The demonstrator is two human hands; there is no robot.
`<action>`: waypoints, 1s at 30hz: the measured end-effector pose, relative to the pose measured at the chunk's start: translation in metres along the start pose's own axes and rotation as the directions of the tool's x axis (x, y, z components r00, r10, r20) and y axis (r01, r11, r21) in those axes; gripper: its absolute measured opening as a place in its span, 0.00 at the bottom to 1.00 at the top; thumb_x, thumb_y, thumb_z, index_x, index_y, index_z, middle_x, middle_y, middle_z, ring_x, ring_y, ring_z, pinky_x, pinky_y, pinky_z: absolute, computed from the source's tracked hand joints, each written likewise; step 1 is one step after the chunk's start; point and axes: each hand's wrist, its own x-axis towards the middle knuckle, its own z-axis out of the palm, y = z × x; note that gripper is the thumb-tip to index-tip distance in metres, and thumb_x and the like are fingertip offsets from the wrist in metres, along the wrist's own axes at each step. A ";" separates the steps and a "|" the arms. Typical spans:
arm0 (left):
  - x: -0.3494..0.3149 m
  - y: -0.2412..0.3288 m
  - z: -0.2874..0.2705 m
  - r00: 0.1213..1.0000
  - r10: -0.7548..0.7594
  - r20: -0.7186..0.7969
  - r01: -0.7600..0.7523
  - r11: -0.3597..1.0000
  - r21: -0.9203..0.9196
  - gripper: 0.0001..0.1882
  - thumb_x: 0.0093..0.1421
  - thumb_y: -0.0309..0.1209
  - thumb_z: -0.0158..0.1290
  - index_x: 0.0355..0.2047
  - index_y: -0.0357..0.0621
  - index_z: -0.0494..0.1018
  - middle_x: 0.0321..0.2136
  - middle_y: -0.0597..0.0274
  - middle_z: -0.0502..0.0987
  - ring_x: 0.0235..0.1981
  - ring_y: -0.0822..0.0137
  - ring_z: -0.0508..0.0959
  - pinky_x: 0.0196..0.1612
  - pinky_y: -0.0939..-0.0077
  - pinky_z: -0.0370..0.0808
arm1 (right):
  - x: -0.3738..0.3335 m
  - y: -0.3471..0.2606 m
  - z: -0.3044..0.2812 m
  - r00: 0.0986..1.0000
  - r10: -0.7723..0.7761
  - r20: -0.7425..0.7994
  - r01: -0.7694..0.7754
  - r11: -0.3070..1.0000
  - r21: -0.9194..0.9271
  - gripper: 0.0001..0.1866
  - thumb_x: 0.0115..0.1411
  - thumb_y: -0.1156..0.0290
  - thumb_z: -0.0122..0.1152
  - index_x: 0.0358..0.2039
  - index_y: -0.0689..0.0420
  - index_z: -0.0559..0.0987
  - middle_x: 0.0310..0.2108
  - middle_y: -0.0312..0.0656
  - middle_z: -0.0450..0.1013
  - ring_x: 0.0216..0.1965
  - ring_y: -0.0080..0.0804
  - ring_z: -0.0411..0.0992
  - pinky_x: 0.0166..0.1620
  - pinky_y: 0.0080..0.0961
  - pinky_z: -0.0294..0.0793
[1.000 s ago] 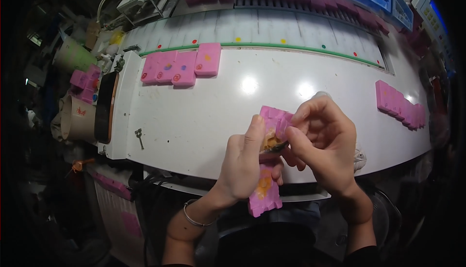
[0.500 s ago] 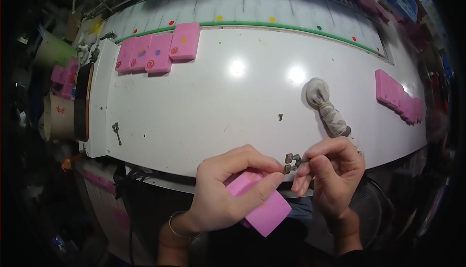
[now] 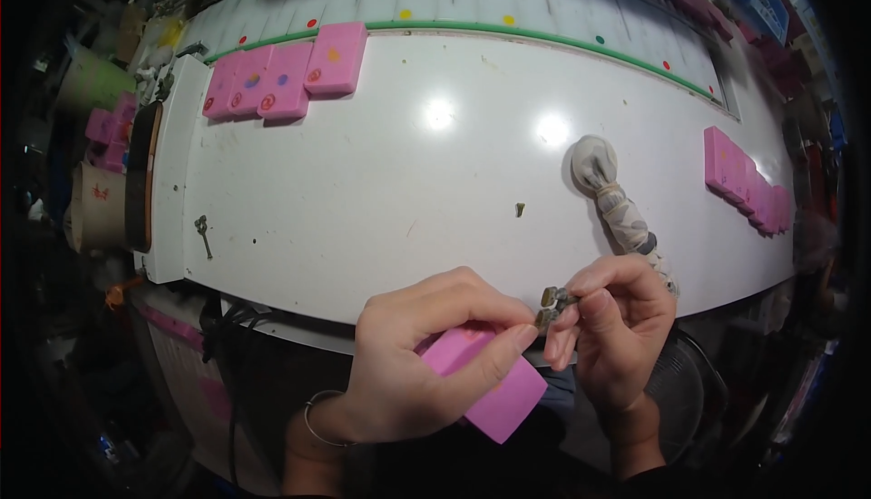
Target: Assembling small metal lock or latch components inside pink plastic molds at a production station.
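Note:
My left hand (image 3: 422,354) is closed round a pink rectangular block (image 3: 513,399), which lies under the thumb and palm. Between the thumb and fingers of my right hand (image 3: 621,327) is a small dark olive forked piece (image 3: 555,298), its prongs pointing left. The tips of my left thumb and forefinger come right up to those prongs; whether they touch cannot be made out. Both hands are over the near edge of the white table (image 3: 363,200). A tiny olive fragment (image 3: 520,210) lies beyond them, and a similar forked piece (image 3: 204,236) with a stem rests far left.
Several pink blocks (image 3: 286,82) overlap at the back left, beside a green-edged strip (image 3: 435,27). More pink blocks (image 3: 744,181) stand in a row at the right. A cloth-wrapped, round-headed tool (image 3: 617,200) lies behind my right hand. A beige bucket (image 3: 98,204) is at the left.
The forked piece has turned slightly in my right fingers, and its prongs are tilted differently. My left hand stays on the pink block. The whole view has shifted a little.

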 end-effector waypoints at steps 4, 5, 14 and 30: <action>0.001 0.005 0.005 0.997 -0.030 -0.071 0.029 1.000 -0.011 0.03 0.44 0.17 0.55 0.22 0.33 0.75 0.21 0.57 0.74 0.21 0.73 0.73 0.25 0.84 0.66 | 0.001 0.001 -0.003 0.998 0.060 0.019 -0.061 0.997 0.056 0.05 0.59 0.82 0.47 0.35 0.72 0.68 0.23 0.53 0.71 0.19 0.33 0.73 0.20 0.21 0.75; 0.001 0.005 0.005 0.997 -0.021 -0.070 0.021 1.000 -0.012 0.03 0.44 0.17 0.55 0.22 0.33 0.75 0.21 0.57 0.74 0.21 0.73 0.73 0.26 0.84 0.66 | 0.001 0.001 -0.003 0.997 0.073 0.030 -0.075 0.995 0.070 0.06 0.59 0.81 0.48 0.34 0.72 0.68 0.22 0.52 0.71 0.19 0.33 0.73 0.19 0.21 0.74; 0.001 0.003 0.006 0.997 -0.029 -0.070 0.027 0.999 -0.030 0.04 0.44 0.15 0.53 0.23 0.33 0.75 0.20 0.57 0.74 0.21 0.73 0.73 0.25 0.84 0.67 | 0.001 0.003 -0.003 0.992 0.122 0.026 -0.125 0.980 0.158 0.06 0.59 0.80 0.49 0.34 0.72 0.68 0.22 0.52 0.71 0.18 0.33 0.72 0.18 0.19 0.73; 0.003 0.003 0.012 0.995 -0.090 -0.038 0.086 0.990 -0.109 0.03 0.46 0.16 0.53 0.23 0.32 0.75 0.20 0.57 0.74 0.22 0.73 0.73 0.26 0.83 0.68 | -0.002 0.001 -0.008 0.997 0.082 0.005 -0.082 0.988 0.133 0.06 0.59 0.80 0.48 0.35 0.70 0.68 0.23 0.52 0.71 0.19 0.32 0.72 0.19 0.20 0.73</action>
